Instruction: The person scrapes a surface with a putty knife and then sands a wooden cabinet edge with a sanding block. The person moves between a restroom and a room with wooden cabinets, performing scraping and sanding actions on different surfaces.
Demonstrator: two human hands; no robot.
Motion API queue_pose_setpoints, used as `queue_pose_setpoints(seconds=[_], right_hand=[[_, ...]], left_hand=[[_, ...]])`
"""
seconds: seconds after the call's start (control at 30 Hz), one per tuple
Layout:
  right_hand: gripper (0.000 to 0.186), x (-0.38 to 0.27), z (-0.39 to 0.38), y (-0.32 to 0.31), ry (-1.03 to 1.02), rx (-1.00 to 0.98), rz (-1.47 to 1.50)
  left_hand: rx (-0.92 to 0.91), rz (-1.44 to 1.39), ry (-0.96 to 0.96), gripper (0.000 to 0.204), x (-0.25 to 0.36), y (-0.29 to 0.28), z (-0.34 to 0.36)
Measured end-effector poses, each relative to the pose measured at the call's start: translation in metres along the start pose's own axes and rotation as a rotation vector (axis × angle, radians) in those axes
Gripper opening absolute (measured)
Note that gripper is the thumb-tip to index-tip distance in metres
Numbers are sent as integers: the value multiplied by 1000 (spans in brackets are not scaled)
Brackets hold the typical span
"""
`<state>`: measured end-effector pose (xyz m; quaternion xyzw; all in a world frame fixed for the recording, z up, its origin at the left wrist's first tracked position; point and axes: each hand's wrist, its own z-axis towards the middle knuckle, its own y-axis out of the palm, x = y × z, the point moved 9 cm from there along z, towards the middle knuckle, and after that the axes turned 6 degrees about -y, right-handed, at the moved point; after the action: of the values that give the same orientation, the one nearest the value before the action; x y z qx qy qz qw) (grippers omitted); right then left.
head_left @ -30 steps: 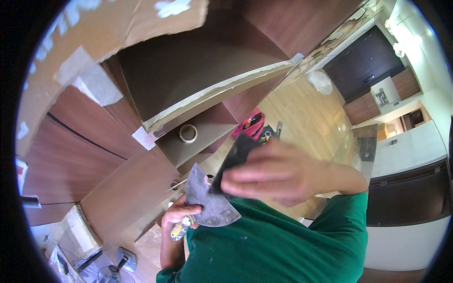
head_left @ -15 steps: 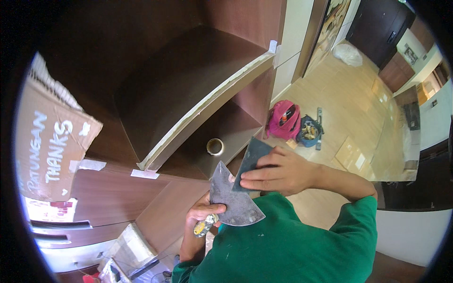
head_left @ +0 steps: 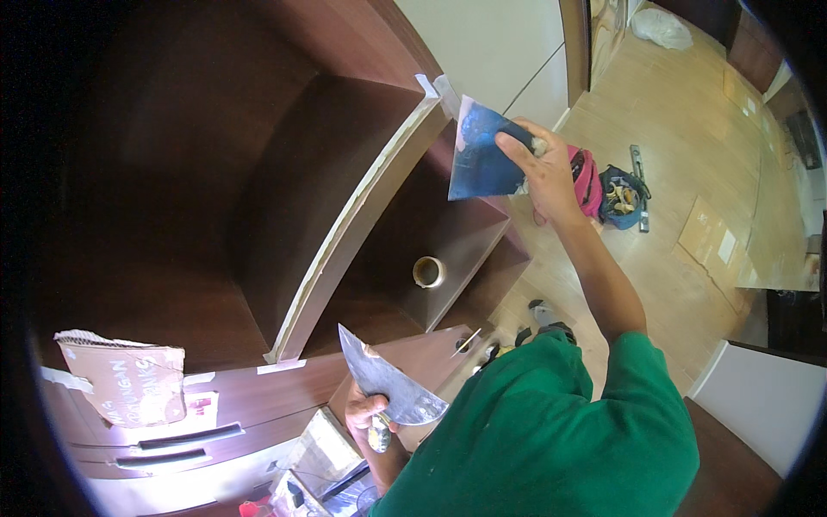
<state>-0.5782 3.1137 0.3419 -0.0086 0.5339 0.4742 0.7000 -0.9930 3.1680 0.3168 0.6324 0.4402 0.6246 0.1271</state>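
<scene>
My right hand is closed on a flat bluish scraper, its thumb lying over the blade. A pinkish smear of putty marks one corner. The scraper is near the far end of a curved shelf edge that has a pale putty strip along it; whether they touch, I cannot tell. Low in front of me, my left hand grips a wide putty knife by its stained handle, thumb on the grey blade. A small dab of putty sits near that blade's upper edge.
A tape roll rests on the lower shelf. Masking tape marks the shelf's near end. A cardboard piece hangs at left above drawer handles. On the floor are a pink bag, a tool bucket and flattened cardboard.
My right hand has moved up and away from the putty knife, bringing the scraper to the shelf's far end. My left hand still holds the putty knife, lower down. The view has shifted.
</scene>
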Motion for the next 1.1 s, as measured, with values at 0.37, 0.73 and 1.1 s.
queue_pose_setpoints(seconds=[0.37, 0.73, 1.1], right_hand=[[23, 30, 43, -15, 26, -103, -4], [21, 40, 49, -5, 2, -192, -79], [28, 38, 3, 75, -81, -401, -191]], left_hand=[[77, 18, 81, 57, -14, 7, 10], [157, 154, 71, 47, -13, -10, 4], [243, 102, 76, 56, -6, -34, -27]])
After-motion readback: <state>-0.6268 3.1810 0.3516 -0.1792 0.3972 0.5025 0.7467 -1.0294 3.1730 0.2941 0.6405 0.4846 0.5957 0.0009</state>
